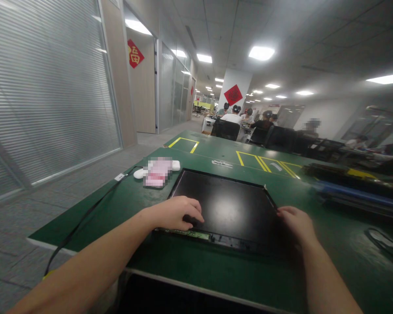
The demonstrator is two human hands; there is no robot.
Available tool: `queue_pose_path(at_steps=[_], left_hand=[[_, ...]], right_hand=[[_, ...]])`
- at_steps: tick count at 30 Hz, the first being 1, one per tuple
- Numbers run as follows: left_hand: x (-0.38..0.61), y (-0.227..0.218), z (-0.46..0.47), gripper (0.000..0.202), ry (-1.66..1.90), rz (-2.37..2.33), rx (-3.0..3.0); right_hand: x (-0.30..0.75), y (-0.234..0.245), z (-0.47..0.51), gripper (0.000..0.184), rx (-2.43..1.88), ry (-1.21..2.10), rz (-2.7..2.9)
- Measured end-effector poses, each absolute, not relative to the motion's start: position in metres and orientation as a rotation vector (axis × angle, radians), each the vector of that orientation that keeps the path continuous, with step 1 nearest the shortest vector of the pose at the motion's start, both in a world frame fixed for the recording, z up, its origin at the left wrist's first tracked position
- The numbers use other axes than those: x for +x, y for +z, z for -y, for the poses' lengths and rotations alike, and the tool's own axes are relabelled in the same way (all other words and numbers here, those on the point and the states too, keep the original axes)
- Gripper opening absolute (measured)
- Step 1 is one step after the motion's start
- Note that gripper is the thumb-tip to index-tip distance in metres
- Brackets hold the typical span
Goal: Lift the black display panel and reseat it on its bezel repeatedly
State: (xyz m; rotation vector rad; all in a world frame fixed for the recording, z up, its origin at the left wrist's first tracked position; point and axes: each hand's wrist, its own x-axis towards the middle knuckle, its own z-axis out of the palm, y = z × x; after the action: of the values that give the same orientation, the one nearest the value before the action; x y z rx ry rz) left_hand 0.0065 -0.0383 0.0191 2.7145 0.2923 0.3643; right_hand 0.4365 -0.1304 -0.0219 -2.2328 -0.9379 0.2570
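Observation:
A black LCD screen panel (227, 200) lies flat on the green table, with a strip of green circuit board (191, 234) along its near edge. My left hand (178, 212) is over the panel's near left corner, its fingers bent and apart on the dark surface. At the right edge, my right hand (296, 222) pinches the panel's rim between thumb and fingers; part of the grip is hidden.
Left of the panel are a pixelated pink item (157, 172), a white rounded object (139, 174) and a black strap (85, 216). Stacked dark panels (360, 187) and a coiled cable (384, 242) lie right. Yellow tape (249, 153) marks the far table. People sit beyond.

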Motion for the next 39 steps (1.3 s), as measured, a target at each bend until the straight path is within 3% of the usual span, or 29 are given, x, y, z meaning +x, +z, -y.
queue_pose_path(at_steps=[39], left_hand=[[0.0117, 0.0185, 0.0407, 0.037, 0.361, -0.309, 2.724]], right_hand=[[0.4380, -0.0209, 0.1306, 0.024, -2.289, 0.270, 0.969]])
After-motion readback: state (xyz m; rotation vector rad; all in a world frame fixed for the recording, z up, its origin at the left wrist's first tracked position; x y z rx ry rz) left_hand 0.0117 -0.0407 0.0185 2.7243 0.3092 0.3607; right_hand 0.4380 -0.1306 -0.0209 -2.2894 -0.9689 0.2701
